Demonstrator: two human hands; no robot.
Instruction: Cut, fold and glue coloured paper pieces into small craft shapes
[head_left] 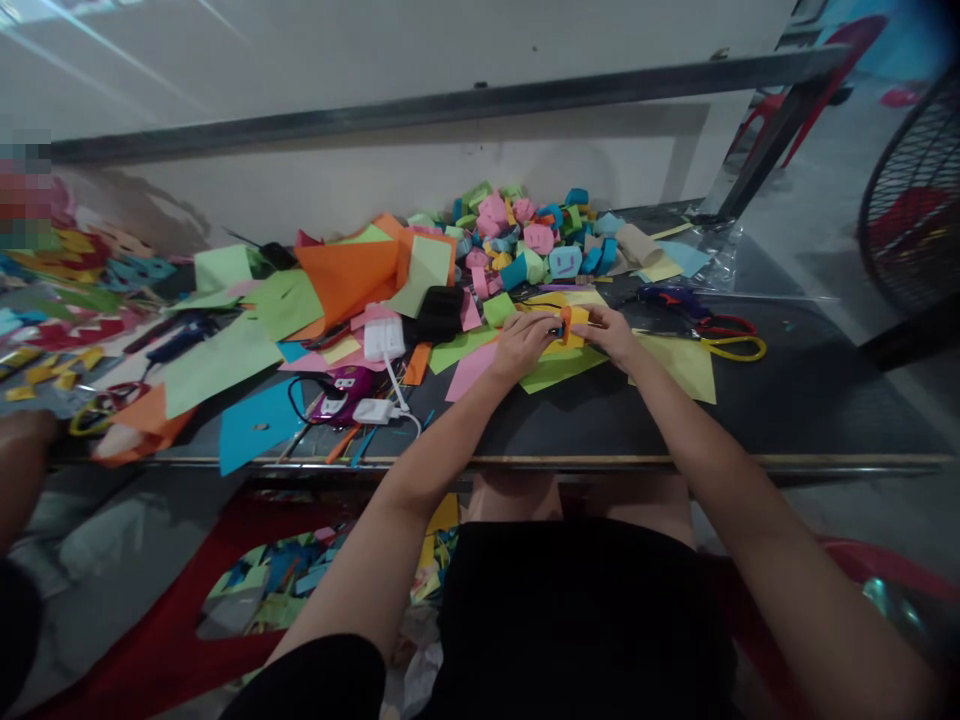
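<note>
A small yellow foam piece (pixel 576 325) with an orange part on its left side is held between my two hands above the table. My left hand (pixel 525 343) has its fingers closed at the orange side, where something small and dark also shows. On the right edge of the yellow piece, the fingers of my right hand (pixel 611 333) are pinched. Beneath the hands lie a green sheet (pixel 562 371), a pink sheet (pixel 470 374) and a pale yellow sheet (pixel 679 365). Behind them rises a heap of small coloured foam pieces (pixel 538 238).
Right of my hands are scissors with red and yellow handles (pixel 731 338). A white charger (pixel 384 340) with a cable and a purple power strip (pixel 341 395) lie to the left. A person's arm (pixel 22 470) shows at far left; a fan (pixel 915 190) stands at right.
</note>
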